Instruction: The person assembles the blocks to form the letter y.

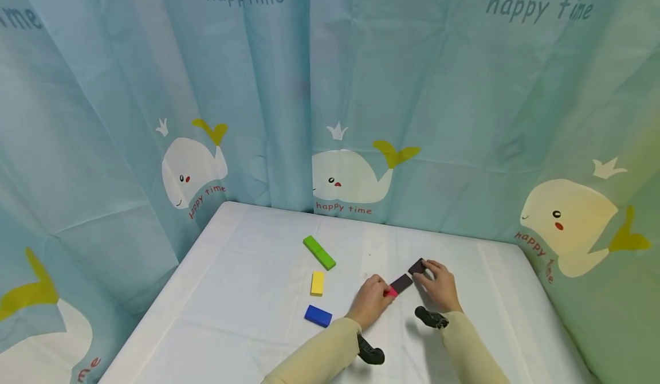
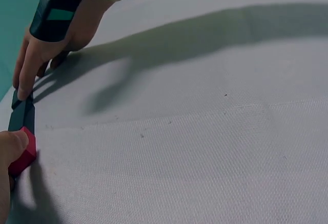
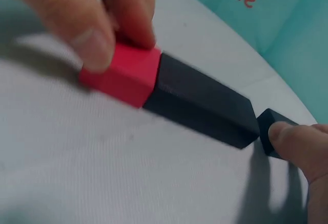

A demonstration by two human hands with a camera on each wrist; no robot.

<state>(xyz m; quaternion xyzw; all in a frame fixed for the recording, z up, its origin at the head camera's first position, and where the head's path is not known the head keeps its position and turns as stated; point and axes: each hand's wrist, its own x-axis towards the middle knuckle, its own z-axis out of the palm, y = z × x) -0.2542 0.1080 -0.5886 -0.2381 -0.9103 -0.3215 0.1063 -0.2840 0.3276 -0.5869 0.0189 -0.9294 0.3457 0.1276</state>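
Observation:
My left hand (image 1: 370, 302) pinches a red block (image 3: 123, 80) between thumb and fingers at the table top. End to end with the red block lies a black block (image 3: 205, 103), which no fingers cover. A second black block (image 1: 416, 266) is at its far end, pinched by my right hand (image 1: 438, 285). In the right wrist view, the corners of the two black blocks come close together, the second turned slightly off the row. The fingers hide part of the red block and part of the second black one.
Left of the hands, a green bar (image 1: 319, 253), a yellow block (image 1: 317, 283) and a blue block (image 1: 318, 316) lie apart on the white-covered table (image 1: 232, 292). A blue whale-print curtain (image 1: 278, 86) borders the table at the back and sides.

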